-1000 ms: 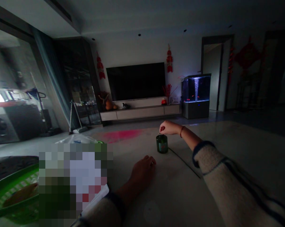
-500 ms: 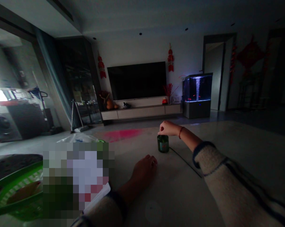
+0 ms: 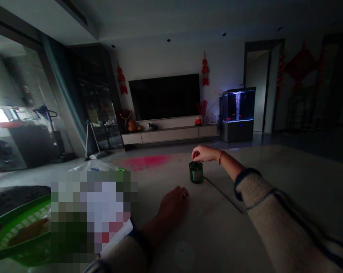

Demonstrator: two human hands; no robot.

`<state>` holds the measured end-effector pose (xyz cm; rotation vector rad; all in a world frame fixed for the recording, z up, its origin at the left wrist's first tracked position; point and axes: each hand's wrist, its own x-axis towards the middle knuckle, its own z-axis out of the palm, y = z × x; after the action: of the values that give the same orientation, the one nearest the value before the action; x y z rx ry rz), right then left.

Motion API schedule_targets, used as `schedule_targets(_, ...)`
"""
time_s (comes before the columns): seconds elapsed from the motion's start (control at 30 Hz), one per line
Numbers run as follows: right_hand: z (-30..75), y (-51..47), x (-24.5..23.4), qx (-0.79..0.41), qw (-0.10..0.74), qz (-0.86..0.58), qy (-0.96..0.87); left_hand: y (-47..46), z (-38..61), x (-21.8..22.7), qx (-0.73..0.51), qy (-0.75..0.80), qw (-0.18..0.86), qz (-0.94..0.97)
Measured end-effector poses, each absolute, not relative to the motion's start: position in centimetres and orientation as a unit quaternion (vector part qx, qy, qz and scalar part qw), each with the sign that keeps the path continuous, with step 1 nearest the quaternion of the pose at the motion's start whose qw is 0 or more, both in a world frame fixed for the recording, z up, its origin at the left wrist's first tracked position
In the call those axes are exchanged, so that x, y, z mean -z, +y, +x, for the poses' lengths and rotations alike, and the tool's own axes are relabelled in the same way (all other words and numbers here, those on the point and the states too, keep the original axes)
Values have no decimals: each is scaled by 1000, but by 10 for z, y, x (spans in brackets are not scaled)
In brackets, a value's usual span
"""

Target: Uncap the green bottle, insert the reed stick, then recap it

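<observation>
A dark green glass jar point(image 3: 196, 175) with a pale label stands upright on the pale tabletop point(image 3: 217, 235). My right hand point(image 3: 204, 153) is right over its mouth, thumb and fingers pinched together. A small dark bit shows under the fingertips at the rim, too small to name. Beside the jar, a thin black stick point(image 3: 224, 195) lies slanting toward me on the right. My left hand point(image 3: 175, 203) rests on the table nearer to me, its fingers loosely curled in and nothing seen in them.
On the left are a green plastic basket point(image 3: 23, 246), a clear plastic bag point(image 3: 96, 166) and a pixelated patch hiding some things. A pink patch point(image 3: 147, 162) marks the table's far side. Beyond stand a low TV cabinet point(image 3: 168, 134) and a lit fish tank point(image 3: 236, 108).
My right hand has tipped slightly at the jar's mouth, its wrist shifting a little to the right, and a dark bit now shows under the fingers. The left hand stays put.
</observation>
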<state>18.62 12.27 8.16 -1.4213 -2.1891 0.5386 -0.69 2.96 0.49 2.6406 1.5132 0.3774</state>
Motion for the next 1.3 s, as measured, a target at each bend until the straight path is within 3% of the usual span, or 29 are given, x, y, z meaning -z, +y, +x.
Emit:
schedule_targets(0.2,187,127,-80,-208,246,-523,-789,31,-7,-3,-127,497,37,858)
schedule_targets(0.53,184,130,-80,-47,251,-497,-830,30,-6,-4,-124,495,32,859)
schedule_targets(0.7,185,130,-76,-31,255,-496,-829,29,-5,-6,-117,500,35,857)
schedule_targets(1.0,189,121,-92,34,341,-492,-800,29,-6,-5,-120,501,29,857)
schedule_targets(1.3,186,121,-84,12,210,-517,-829,32,-8,-1,-124,494,31,860)
